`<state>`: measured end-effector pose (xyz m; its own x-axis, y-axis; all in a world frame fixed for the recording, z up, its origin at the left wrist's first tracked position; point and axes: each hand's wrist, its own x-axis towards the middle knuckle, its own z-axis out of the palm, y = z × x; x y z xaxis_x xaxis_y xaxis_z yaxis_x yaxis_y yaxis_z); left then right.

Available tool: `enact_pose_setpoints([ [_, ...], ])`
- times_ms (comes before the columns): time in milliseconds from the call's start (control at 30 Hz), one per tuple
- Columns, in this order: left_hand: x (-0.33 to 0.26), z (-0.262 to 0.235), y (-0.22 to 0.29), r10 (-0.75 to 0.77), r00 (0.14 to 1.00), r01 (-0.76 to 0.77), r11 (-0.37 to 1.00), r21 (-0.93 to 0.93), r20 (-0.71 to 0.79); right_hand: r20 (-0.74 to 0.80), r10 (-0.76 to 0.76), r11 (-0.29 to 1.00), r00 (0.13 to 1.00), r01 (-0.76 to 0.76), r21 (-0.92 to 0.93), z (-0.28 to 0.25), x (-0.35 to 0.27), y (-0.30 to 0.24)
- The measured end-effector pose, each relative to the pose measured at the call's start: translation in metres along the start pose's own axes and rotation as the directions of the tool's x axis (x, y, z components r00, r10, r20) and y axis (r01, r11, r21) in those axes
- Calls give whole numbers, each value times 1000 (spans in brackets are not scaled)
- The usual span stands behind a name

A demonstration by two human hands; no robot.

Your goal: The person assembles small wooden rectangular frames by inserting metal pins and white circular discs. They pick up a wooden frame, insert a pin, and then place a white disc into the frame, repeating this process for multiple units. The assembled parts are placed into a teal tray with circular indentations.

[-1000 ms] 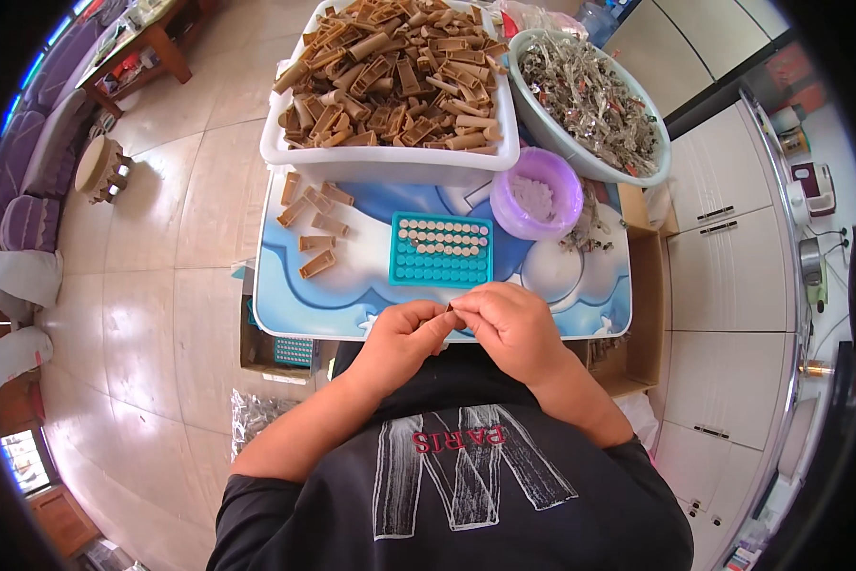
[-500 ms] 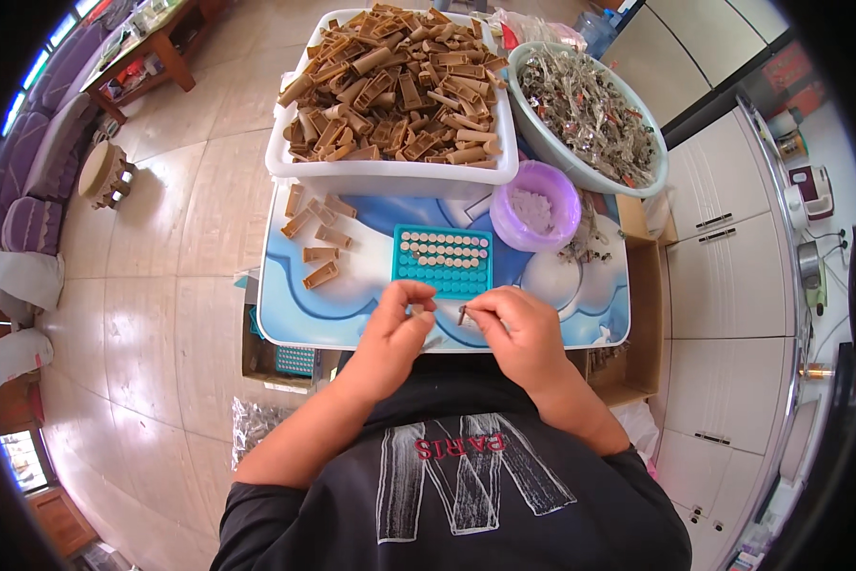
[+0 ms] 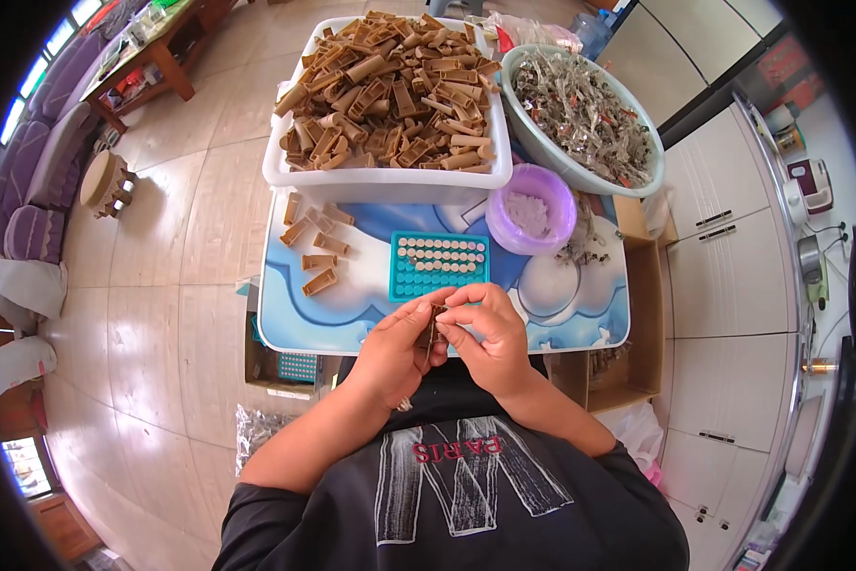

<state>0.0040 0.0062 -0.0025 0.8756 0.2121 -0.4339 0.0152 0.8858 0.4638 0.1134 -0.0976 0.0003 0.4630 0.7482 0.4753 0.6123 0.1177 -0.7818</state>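
Observation:
My left hand (image 3: 388, 350) is closed round a brown plastic casing (image 3: 434, 329) at the table's near edge. The fingers of my right hand (image 3: 496, 339) pinch at its upper end, meeting those of the left. Whatever small part sits between the right fingertips is too hidden to make out. A thin strand hangs below the left palm. Just beyond both hands lies a teal tray (image 3: 394, 276) with rows of small pale round pieces (image 3: 443, 255). Several loose brown casings (image 3: 320, 281) rest on the table to its left.
A white bin (image 3: 390, 187) heaped with brown casings stands at the table's far side. Right of it sit a pale green basin (image 3: 655, 181) of clear wrapped parts and a purple bowl (image 3: 563, 238) with whitish bits. An open cardboard box (image 3: 645, 324) flanks the table's right edge.
My hands have come together from apart. A brown casing now shows in the left hand, and the right fingers have moved left onto it.

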Motion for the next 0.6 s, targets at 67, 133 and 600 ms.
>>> enact_pose_setpoints([
  [67, 0, -2, -3, -20, 1000, 20, 1000, 2, -9, 29, -10, 994, 1000, 13, -112, -4, -1, 0],
  [133, 3, -7, -7, -36, 999, 36, 999, -19, 30, 16, -3, 989, 1000, 6, -151, -6, -2, 0],
  [600, 4, -22, -4, -53, 983, 78, 987, -139, 174, 10, 28, 996, 1000, -27, -86, -14, -2, 5],
])
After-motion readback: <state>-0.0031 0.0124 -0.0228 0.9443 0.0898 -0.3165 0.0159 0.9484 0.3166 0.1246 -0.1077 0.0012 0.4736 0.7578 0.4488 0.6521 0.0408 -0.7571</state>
